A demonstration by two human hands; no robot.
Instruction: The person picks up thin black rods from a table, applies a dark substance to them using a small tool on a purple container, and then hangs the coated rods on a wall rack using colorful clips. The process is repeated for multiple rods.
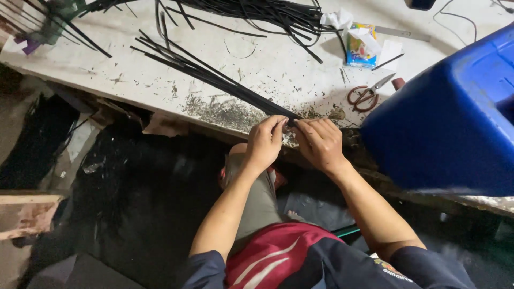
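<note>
A bundle of long thin black strips [214, 77] lies slantwise on the white worn table [134, 80], its near ends gathered at the table's front edge. My left hand [265, 142] and my right hand [320, 143] pinch those near ends between fingertips, side by side, just at the edge. Both hands are closed on the bundle's tip. The far ends of the strips fan out toward the upper left.
A big blue plastic container [444, 123] fills the right side. Red-handled scissors [367, 95] lie near it. A small colourful packet [360, 48] with white tissue and a heap of more black strips [257, 13] sit at the table's far side. Dark floor lies below.
</note>
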